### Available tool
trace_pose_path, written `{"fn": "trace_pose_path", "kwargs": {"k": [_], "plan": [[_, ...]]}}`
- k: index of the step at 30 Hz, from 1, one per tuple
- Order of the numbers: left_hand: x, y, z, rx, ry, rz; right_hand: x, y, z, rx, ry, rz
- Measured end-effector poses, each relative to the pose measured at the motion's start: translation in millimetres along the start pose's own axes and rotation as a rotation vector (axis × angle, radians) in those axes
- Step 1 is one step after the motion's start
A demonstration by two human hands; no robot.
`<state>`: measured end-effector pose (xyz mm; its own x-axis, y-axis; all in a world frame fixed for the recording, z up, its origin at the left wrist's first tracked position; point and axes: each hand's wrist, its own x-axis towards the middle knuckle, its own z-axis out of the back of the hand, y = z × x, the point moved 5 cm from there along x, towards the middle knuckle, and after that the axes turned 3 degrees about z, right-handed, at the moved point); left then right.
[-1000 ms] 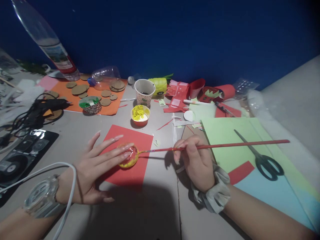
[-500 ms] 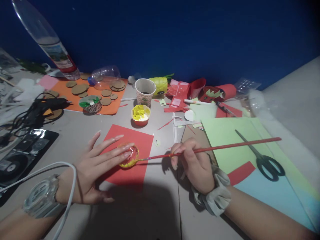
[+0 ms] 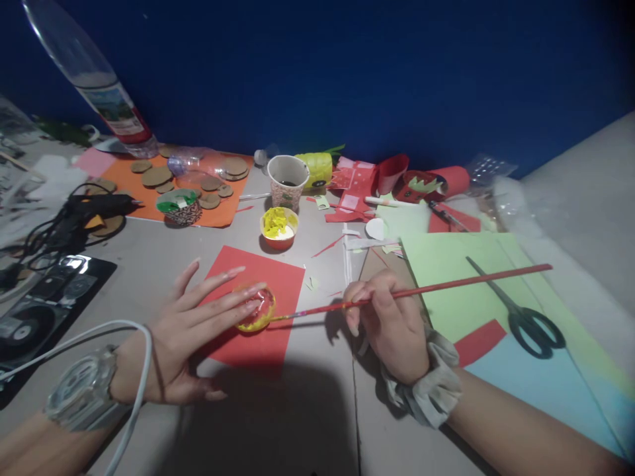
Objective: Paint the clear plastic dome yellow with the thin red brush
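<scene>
Two bare hands work at a red sheet [image 3: 282, 277], the landmark for every place given below. Left hand [image 3: 183, 324]: at the sheet's left edge, palm down, fingers straight and spread, some fingertips laid on a clear round piece [image 3: 266, 305] with a yellow-painted rim. Right hand [image 3: 391, 324]: off the sheet's right edge, fingers pinched around a long red paintbrush [image 3: 446, 285].

Key relation: the brush's long axis runs crosswise, from beyond the sheet's right side in over that edge, its tip at the right-hand, near part of the round piece's rim, seemingly in contact. The piece, being round, shows no long axis of its own. It lies on the middle of the sheet, between the hands: directly under the left fingertips, and well to the left of the right hand, which reaches it only through the brush.

Surroundings, on the desk [image 3: 322, 357]: just beyond the sheet, a small cup of yellow paint [image 3: 278, 243]; farther beyond, a taller paper cup [image 3: 288, 196]. Beyond and left of the sheet, an orange sheet [image 3: 223, 213] bears cardboard discs [image 3: 157, 176]. Well right of it, black scissors [image 3: 516, 312] lie on coloured paper.
</scene>
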<state>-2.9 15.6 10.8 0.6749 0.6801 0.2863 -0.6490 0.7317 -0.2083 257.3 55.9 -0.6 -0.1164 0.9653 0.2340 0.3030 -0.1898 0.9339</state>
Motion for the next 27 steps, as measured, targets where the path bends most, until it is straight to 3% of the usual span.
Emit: {"fn": "trace_pose_path", "kwargs": {"k": [2, 7, 11, 15, 19, 23, 27], "plan": [[-0.3, 0.0, 0.1, -0.001, 0.008, -0.003, 0.0, -2.1, -0.5, -0.005, 0.029, -0.031], [-0.1, -0.6, 0.1, -0.008, 0.004, 0.007, 1.9, -3.1, 4.5, -0.009, -0.057, -0.04], [0.0, -0.6, -0.9, -0.004, 0.015, 0.02, -0.4, -4.2, -1.9, -0.008, 0.031, -0.075], [-0.6, 0.0, -1.1, 0.002, 0.022, 0.01, -1.5, -3.5, 3.0, -0.043, -0.058, -0.051], [-0.7, 0.6, -1.1, -0.019, 0.016, 0.018, 2.0, -4.3, 2.1, -0.008, -0.02, -0.069], [-0.2, -0.4, -0.8, -0.019, 0.001, 0.019, 8.5, -4.0, 8.1, 0.002, -0.107, -0.064], [-0.9, 0.1, -1.4, -0.017, 0.01, 0.016, 9.0, -13.3, -0.2, 0.106, 0.058, -0.218]]}}
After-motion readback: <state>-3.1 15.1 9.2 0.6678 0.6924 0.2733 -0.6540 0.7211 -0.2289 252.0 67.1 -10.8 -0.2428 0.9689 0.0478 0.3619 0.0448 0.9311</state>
